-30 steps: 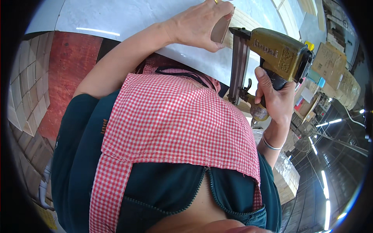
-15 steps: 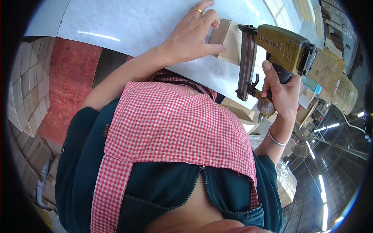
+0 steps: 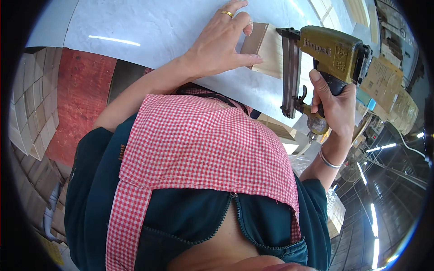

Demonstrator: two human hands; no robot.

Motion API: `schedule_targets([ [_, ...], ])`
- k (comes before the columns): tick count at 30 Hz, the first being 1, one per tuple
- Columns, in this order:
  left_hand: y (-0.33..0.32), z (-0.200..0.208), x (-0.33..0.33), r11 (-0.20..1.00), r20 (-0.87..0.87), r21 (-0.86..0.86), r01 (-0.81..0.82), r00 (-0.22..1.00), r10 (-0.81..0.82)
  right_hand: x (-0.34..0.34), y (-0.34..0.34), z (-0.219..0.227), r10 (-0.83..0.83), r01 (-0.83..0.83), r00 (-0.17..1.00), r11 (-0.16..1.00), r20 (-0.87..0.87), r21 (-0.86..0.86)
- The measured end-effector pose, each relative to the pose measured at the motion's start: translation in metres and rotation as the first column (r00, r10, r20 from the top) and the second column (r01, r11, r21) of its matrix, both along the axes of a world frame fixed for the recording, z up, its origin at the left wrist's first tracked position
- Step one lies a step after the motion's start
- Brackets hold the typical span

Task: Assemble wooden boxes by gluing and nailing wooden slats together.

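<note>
Two hands, one nail gun (image 3: 330, 47), one wooden piece (image 3: 274, 54) by the left hand. Right hand (image 3: 333, 101): fingers wrapped round the gun's handle, thumb up. Left hand (image 3: 217, 47): wide open, thumb and fingers spread at the piece's brown end; thumb overlaps it, firm hold or not, can't tell. Piece sits on the pale tabletop (image 3: 149, 27), just right of left hand, left of the gun. Containers: one cardboard box (image 3: 382, 77) clearly seen, beyond right hand, contents not visible. Wood stack (image 3: 37, 101) well left of left hand, count unclear.
</note>
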State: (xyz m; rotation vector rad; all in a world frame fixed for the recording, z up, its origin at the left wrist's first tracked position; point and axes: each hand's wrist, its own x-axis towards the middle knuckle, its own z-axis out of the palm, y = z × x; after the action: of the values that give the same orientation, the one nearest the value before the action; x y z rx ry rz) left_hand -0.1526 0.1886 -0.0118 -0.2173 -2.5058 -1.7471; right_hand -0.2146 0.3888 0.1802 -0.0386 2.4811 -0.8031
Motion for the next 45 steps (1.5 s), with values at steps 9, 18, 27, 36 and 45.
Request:
schedule_targets([
  [9,0.002,0.005,-0.002,0.999,0.025,-0.038,-0.027,0.999,0.028,-0.017,0.015,0.003,0.083,-0.084,0.996,0.996,0.019,0.024],
  [18,0.044,0.034,-0.028,0.925,-0.377,-0.367,-0.098,0.925,-0.052,-0.021,0.080,0.006,-0.124,0.126,0.989,0.992,-0.076,0.023],
  [27,0.095,0.045,-0.047,0.745,-0.269,-0.667,0.006,0.931,-0.249,-0.019,0.105,0.008,-0.167,0.166,0.985,0.986,-0.052,-0.019],
  [36,0.095,0.044,-0.049,0.765,-0.266,-0.643,0.013,0.934,-0.240,-0.020,0.108,0.011,-0.147,0.145,0.987,0.989,-0.062,-0.030],
  [45,0.094,0.045,-0.048,0.765,-0.256,-0.644,0.019,0.937,-0.239,-0.037,0.109,0.018,-0.091,0.090,0.996,0.995,0.023,0.031],
])
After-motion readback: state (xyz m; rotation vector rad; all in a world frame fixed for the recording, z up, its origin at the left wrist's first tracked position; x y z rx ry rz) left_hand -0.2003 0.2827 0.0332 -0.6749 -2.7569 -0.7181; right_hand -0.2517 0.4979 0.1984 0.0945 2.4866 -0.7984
